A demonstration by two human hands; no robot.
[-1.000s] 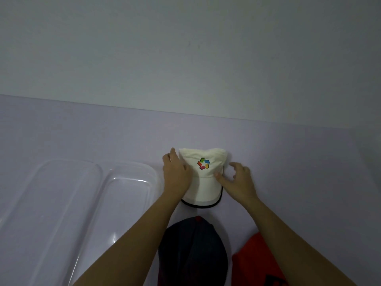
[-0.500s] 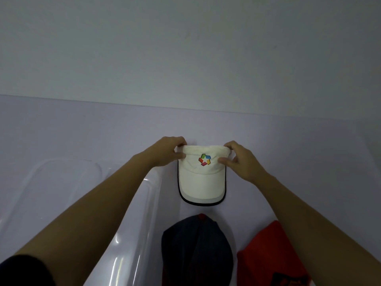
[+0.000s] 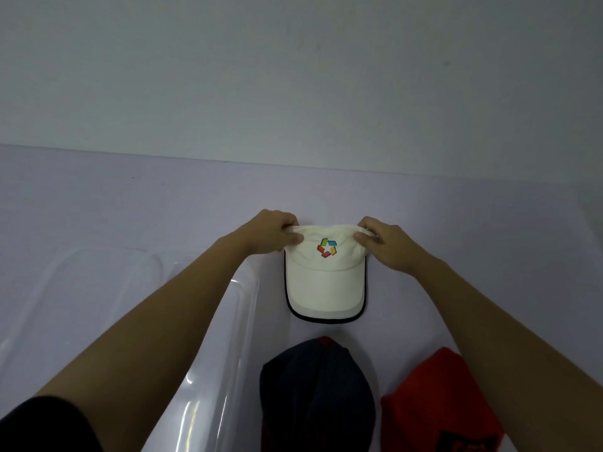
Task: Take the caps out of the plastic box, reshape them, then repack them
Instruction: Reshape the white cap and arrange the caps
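reshaping: white cap [image 3: 326,282] flat on the lilac table [image 3: 130,197], brim toward 6 o'clock.
left hand [image 3: 272,231]: pinches the crown's 10 o'clock corner, fingers curled tight.
right hand [image 3: 388,246]: pinches the 2 o'clock corner, thumb on top.
dark cap [image 3: 313,393]: at 6 o'clock of the white cap, clear of its brim.
red cap [image 3: 434,406]: at 5 o'clock, beside the dark cap.
plastic box [image 3: 130,305]: clear, at 8 o'clock, beneath the left forearm.
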